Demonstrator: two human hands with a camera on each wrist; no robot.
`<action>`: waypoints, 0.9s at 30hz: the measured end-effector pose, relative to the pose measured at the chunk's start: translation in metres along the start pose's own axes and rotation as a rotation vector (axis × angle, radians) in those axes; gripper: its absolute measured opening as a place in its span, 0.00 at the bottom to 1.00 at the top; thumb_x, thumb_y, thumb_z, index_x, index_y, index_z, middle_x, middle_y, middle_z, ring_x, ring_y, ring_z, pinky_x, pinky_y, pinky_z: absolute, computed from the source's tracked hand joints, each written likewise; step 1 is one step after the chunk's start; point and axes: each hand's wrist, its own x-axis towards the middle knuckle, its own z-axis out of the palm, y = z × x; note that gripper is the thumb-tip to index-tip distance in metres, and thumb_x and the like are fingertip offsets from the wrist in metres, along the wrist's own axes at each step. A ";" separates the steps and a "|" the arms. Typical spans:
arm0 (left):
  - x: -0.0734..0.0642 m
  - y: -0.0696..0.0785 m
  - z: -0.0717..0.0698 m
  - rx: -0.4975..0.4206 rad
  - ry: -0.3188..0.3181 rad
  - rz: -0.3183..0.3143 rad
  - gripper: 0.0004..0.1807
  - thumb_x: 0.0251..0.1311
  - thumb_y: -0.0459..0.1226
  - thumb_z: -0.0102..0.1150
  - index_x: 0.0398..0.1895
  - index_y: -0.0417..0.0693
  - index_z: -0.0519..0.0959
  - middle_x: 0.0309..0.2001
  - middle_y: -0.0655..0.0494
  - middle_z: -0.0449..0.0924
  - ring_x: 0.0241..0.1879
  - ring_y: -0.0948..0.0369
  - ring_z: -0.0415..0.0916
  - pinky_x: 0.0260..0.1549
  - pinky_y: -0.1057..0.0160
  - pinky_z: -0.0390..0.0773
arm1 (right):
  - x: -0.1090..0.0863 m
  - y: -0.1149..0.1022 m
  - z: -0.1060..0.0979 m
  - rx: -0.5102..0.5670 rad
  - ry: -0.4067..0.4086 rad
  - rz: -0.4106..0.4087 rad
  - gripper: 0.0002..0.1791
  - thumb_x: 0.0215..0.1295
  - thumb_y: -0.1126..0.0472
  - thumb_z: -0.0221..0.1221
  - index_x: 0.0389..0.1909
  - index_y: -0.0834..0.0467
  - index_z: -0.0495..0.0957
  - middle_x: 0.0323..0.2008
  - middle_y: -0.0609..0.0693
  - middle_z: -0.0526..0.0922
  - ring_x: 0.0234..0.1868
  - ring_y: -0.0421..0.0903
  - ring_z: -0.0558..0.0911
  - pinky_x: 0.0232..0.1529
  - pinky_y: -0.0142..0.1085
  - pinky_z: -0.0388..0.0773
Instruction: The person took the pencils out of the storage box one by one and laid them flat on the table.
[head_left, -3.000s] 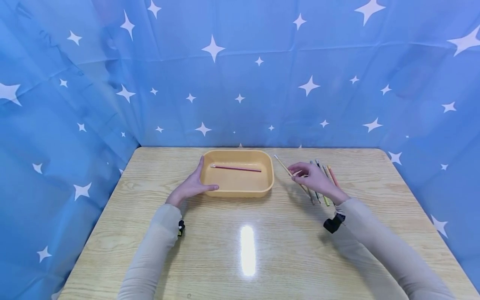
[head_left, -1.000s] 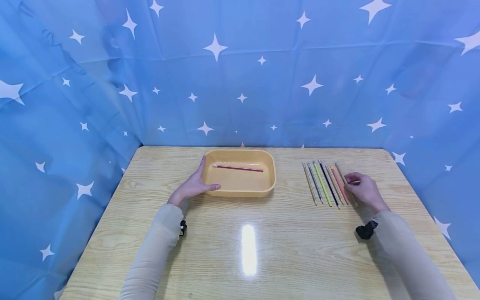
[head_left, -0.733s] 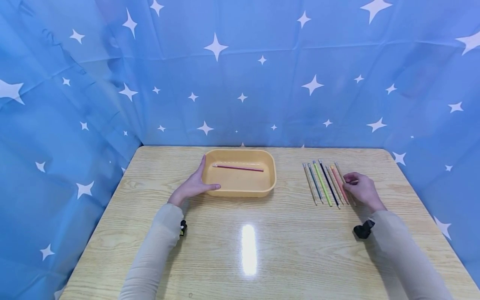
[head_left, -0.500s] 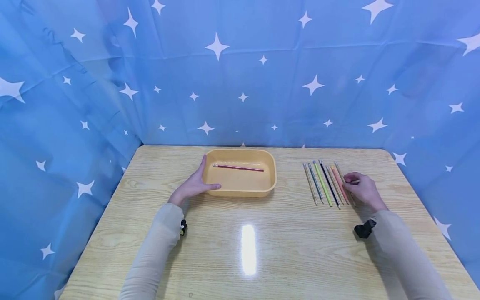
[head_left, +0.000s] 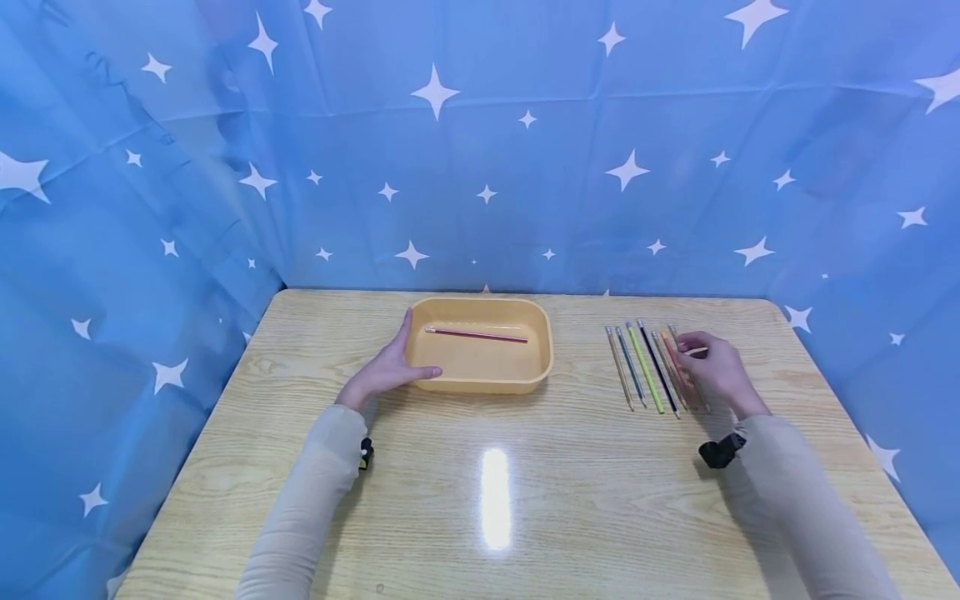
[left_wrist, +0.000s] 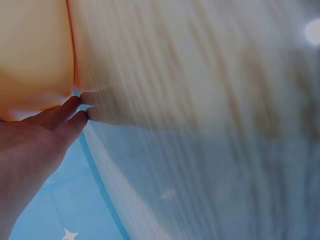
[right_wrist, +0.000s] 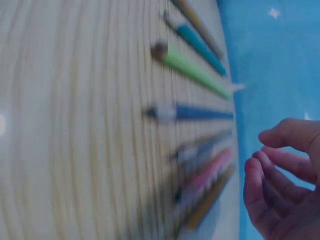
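The tan plastic tray (head_left: 480,387) stands at the table's back middle, with a red striped pencil (head_left: 476,335) lying in it. My left hand (head_left: 385,371) rests against its left front corner, fingers straight along the side and thumb at the front rim. At the right, several pencils lie side by side, among them a green pencil (head_left: 645,368), a dark blue pencil (head_left: 658,368) and a red pencil (head_left: 670,346). Over the right end of this row hovers my right hand (head_left: 716,367). In the right wrist view its loosely bent fingers hold nothing; a yellow-brown pencil (right_wrist: 212,197) lies below them.
The wooden table (head_left: 585,492) has a bright light reflection near its middle. A blue curtain (head_left: 510,150) with white stars hangs behind and at both sides. A small black camera (head_left: 722,451) sits at the right wrist.
My right hand held a pencil beside the tray; later it was at the row's right end, with a pencil laid there. Now it has lifted slightly leftward off that pencil. The left hand stays put.
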 end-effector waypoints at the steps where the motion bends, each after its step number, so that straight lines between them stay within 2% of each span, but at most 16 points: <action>1: 0.000 0.000 0.000 0.000 -0.001 0.000 0.69 0.50 0.46 0.73 0.75 0.52 0.23 0.76 0.42 0.33 0.70 0.44 0.51 0.68 0.46 0.49 | 0.001 -0.003 0.003 0.000 -0.006 -0.003 0.19 0.70 0.63 0.55 0.56 0.71 0.72 0.45 0.66 0.77 0.44 0.62 0.79 0.33 0.28 0.75; 7: 0.000 0.002 0.001 -0.001 -0.006 0.000 0.69 0.51 0.45 0.73 0.75 0.52 0.22 0.76 0.40 0.33 0.70 0.42 0.50 0.68 0.45 0.49 | 0.009 -0.022 0.020 -0.013 -0.043 -0.037 0.19 0.70 0.62 0.55 0.57 0.70 0.72 0.45 0.65 0.77 0.45 0.61 0.78 0.37 0.41 0.77; 15: 0.000 0.001 0.001 0.004 0.001 -0.022 0.69 0.51 0.46 0.73 0.75 0.56 0.23 0.76 0.43 0.33 0.70 0.45 0.50 0.68 0.47 0.49 | 0.024 -0.052 0.048 0.048 -0.089 -0.100 0.18 0.70 0.64 0.55 0.56 0.69 0.74 0.48 0.65 0.78 0.45 0.59 0.78 0.39 0.44 0.78; 17: 0.000 0.000 0.001 0.008 -0.002 -0.024 0.69 0.51 0.47 0.73 0.75 0.56 0.23 0.76 0.44 0.32 0.71 0.45 0.47 0.68 0.46 0.48 | 0.028 -0.061 0.056 0.078 -0.095 -0.113 0.18 0.70 0.63 0.55 0.56 0.68 0.74 0.48 0.64 0.79 0.46 0.59 0.78 0.40 0.45 0.78; 22: -0.002 0.000 0.000 0.017 0.008 -0.025 0.69 0.51 0.47 0.73 0.76 0.54 0.23 0.77 0.45 0.31 0.72 0.45 0.42 0.68 0.46 0.46 | 0.036 -0.085 0.076 0.163 -0.090 -0.154 0.17 0.69 0.65 0.56 0.55 0.69 0.75 0.45 0.64 0.80 0.45 0.59 0.79 0.41 0.41 0.78; 27: 0.000 0.001 0.001 0.003 0.004 -0.021 0.69 0.51 0.47 0.73 0.76 0.56 0.23 0.77 0.45 0.31 0.72 0.46 0.43 0.69 0.46 0.46 | 0.042 -0.107 0.091 0.249 -0.079 -0.152 0.16 0.66 0.68 0.58 0.53 0.70 0.75 0.43 0.64 0.80 0.43 0.58 0.79 0.39 0.34 0.77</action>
